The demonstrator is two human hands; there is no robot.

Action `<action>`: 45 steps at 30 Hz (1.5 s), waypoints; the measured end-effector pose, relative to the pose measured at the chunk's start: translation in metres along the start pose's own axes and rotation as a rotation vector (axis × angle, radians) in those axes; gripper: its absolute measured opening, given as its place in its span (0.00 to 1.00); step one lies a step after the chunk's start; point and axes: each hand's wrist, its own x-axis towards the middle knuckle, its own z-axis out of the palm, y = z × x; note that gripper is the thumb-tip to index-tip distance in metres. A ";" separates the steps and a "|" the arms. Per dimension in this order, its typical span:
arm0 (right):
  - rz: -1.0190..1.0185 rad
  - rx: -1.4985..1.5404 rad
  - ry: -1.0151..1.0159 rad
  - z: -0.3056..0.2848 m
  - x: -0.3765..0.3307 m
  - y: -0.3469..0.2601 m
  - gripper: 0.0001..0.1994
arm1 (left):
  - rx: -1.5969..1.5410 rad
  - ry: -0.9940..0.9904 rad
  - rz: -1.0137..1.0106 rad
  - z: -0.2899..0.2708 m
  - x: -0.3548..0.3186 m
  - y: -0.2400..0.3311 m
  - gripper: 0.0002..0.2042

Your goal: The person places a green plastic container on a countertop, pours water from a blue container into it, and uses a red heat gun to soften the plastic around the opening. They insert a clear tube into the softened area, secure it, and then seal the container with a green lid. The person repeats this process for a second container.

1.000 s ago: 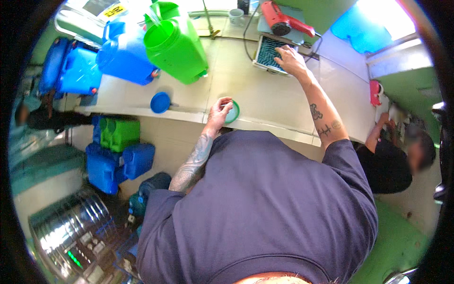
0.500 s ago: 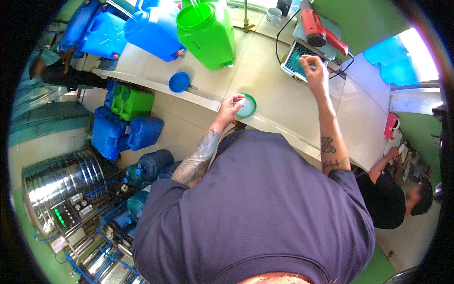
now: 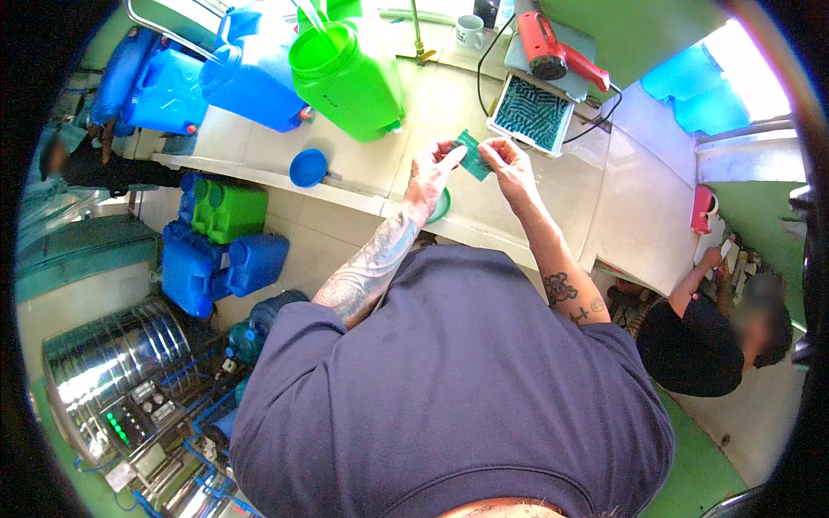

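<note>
I held a small teal label up above the counter, pinched at one edge by the fingertips of my left hand and at the other by those of my right hand, both hands closed on it and nothing else. By my judgement the label was picked out and not yet put on anything. The green lid lay flat near the counter's front edge, just under my left hand. The tray of teal labels sat further back, beside the red heat gun. The green jug stood open toward the back left.
</note>
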 end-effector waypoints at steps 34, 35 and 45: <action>-0.048 -0.363 -0.032 -0.028 -0.017 0.010 0.11 | -0.015 0.135 0.046 -0.007 0.003 -0.027 0.06; -0.073 -0.406 0.020 -0.033 -0.017 0.010 0.11 | -0.018 0.145 0.026 -0.010 0.003 -0.027 0.07; -0.173 -0.751 0.180 -0.074 0.021 -0.007 0.16 | 0.001 0.207 -0.049 -0.035 0.001 -0.039 0.08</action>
